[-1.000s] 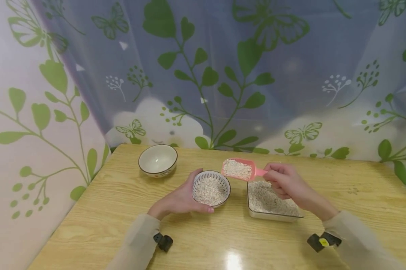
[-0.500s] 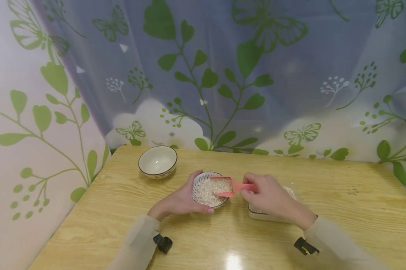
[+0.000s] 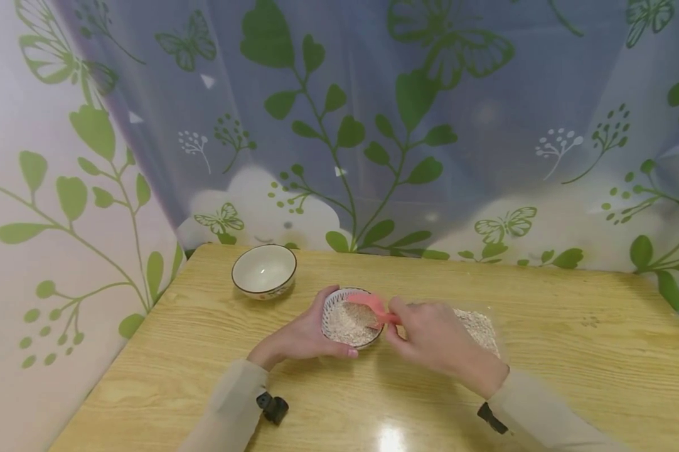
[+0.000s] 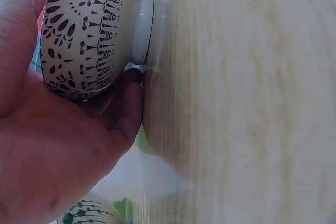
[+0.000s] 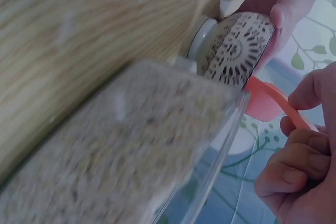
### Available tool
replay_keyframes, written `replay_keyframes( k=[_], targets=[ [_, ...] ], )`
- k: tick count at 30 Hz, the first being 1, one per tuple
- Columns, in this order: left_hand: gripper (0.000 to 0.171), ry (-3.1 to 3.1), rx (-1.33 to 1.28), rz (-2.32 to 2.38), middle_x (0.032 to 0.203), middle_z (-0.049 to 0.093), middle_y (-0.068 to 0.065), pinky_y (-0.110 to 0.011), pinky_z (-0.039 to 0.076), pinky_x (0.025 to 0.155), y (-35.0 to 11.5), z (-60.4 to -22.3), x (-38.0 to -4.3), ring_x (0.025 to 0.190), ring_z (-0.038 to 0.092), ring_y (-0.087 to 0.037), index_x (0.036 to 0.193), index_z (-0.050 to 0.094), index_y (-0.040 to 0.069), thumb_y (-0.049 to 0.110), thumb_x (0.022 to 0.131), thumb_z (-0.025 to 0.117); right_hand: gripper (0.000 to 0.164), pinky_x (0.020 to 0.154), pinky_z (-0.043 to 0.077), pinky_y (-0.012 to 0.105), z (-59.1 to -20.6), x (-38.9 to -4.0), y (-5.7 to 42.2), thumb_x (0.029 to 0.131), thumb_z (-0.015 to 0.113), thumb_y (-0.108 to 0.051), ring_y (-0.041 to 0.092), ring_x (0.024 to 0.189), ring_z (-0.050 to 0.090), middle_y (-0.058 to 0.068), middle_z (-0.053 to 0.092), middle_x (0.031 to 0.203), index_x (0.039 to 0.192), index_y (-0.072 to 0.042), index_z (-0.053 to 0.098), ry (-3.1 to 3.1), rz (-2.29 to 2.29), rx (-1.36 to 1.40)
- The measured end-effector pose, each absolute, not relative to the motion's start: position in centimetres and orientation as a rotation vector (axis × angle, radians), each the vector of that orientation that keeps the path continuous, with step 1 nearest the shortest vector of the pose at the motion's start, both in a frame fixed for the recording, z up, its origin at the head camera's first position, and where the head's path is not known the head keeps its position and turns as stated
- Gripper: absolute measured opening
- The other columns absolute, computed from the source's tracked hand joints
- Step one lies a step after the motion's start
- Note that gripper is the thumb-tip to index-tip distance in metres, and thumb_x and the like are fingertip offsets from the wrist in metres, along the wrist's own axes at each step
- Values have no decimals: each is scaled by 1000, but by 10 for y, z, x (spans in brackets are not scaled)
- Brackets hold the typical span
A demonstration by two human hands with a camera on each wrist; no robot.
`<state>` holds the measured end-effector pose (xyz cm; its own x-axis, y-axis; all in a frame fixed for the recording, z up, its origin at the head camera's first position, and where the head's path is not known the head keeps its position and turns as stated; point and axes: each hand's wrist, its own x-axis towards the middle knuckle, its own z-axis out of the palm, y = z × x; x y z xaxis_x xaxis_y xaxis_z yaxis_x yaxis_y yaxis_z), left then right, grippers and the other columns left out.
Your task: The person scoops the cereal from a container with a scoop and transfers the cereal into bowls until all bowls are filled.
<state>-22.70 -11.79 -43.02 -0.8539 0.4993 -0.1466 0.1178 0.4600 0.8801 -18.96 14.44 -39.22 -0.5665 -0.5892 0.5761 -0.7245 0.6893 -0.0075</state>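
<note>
My left hand [image 3: 301, 331] holds a small dark-patterned bowl [image 4: 79, 30] from its left side, thumb at the near side and fingers round the far side. Oat flakes [image 3: 342, 328] fill much of it. My right hand [image 3: 438, 333] grips the handle of a pink scoop [image 3: 370, 304]. The scoop is tilted over the bowl, its head inside the rim and partly hiding the oats. In the right wrist view, fingers and thumb pinch the scoop's handle [image 5: 291, 109]. The bowl's foot is close to the tabletop; I cannot tell whether it touches.
A rectangular container of oats [image 5: 131, 129] stands under my right forearm, mostly hidden in the head view. A second white bowl [image 3: 265, 270] with a dark rim sits at the back left of the wooden table [image 3: 328, 402]. A leaf-printed cloth [image 3: 368, 125] hangs behind.
My right hand has moved left from above the container, bringing the scoop of oats over the bowl and tipping it in. The left hand and its bowl have stayed in place.
</note>
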Motion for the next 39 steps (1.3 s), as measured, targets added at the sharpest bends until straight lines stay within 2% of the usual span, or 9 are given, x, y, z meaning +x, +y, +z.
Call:
replay_keyframes(
  k=[6,14,18,23,27,30,33,36,39],
  targets=[
    [129,2288,540,1390,160,38,-11,-57,32,122,-119,-430,-228,145,41,-31,164,2,16,35,73,91,10,44,13,11,-392,-187,132,81,65,-16,-5,49,16,-15,42,52,81,-16,55,-2371,304,1031],
    [130,2312,517,1377,162,35,-13,-60,30,122,-119,-431,-225,148,38,-34,164,4,17,35,72,93,12,46,7,14,-394,-185,138,81,63,-19,0,49,17,-12,31,54,88,-15,53,-2307,64,982],
    [130,2323,520,1369,162,34,-14,-60,30,122,-119,-431,-226,148,37,-34,165,4,17,36,71,92,5,46,6,14,-391,-184,141,87,50,-19,0,49,14,-10,33,53,87,-14,52,-2221,-18,989],
    [130,2345,515,1352,161,35,-16,-61,30,121,-118,-431,-226,148,38,-35,164,6,17,38,71,92,28,42,9,14,-389,-185,143,98,25,-21,0,49,15,-9,33,53,87,-13,50,-2129,-80,999],
    [129,2355,509,1347,161,36,-17,-63,31,120,-118,-431,-226,148,38,-37,164,7,18,39,70,92,33,42,9,14,-388,-186,144,99,20,-21,-1,49,15,-10,33,53,89,-13,50,-2097,-115,1010],
    [129,2357,507,1345,161,36,-17,-63,31,120,-117,-430,-226,148,38,-37,164,7,18,39,70,93,28,42,9,13,-388,-186,146,97,26,-20,-1,48,15,-10,34,53,89,-13,51,-2093,-71,1017],
    [129,2360,512,1342,161,35,-17,-63,31,120,-117,-430,-226,148,38,-37,164,7,18,39,70,93,12,44,10,11,-388,-186,148,92,43,-17,-3,49,16,-11,34,53,86,-13,52,-2145,66,1018],
    [129,2355,519,1346,162,35,-16,-61,32,121,-117,-429,-226,148,38,-35,164,6,17,38,70,93,4,44,13,10,-385,-183,149,87,57,-14,-5,49,16,-13,33,53,84,-13,56,-2354,357,969],
    [130,2352,519,1343,161,34,-15,-60,32,120,-118,-429,-225,147,39,-34,164,6,17,38,70,93,3,43,18,13,-380,-181,150,89,60,-12,-3,47,22,-13,35,53,87,-13,59,-2648,770,771]
  ],
)
